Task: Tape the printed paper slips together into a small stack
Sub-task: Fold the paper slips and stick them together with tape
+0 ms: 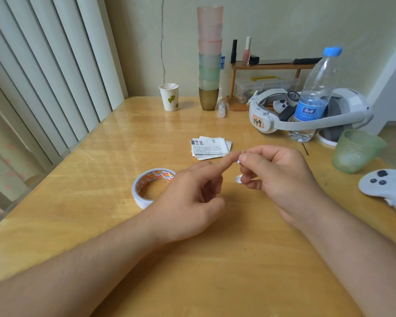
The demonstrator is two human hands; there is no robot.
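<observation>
Pinching a small white tape piece (238, 178) in the right hand (277, 177), fingers curled round it; left hand (192, 202) holding nothing, forefinger stretched out to touch the piece's top end. Printed paper slips (210, 148) lying fanned on the desk (101, 225) just beyond both hands, double-sided tape roll (150, 186) partly under the left. Possibly peeling a backing, hard to tell. Risks: tape folding onto itself or sticking to fingertips; loose slips shifting out of line when pressed.

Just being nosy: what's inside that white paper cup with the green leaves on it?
The paper cup holds thin wooden sticks, maybe toothpicks, leaning over its rim. Only their tips show; the cup's wall hides how many there are and anything lying deeper.
</observation>
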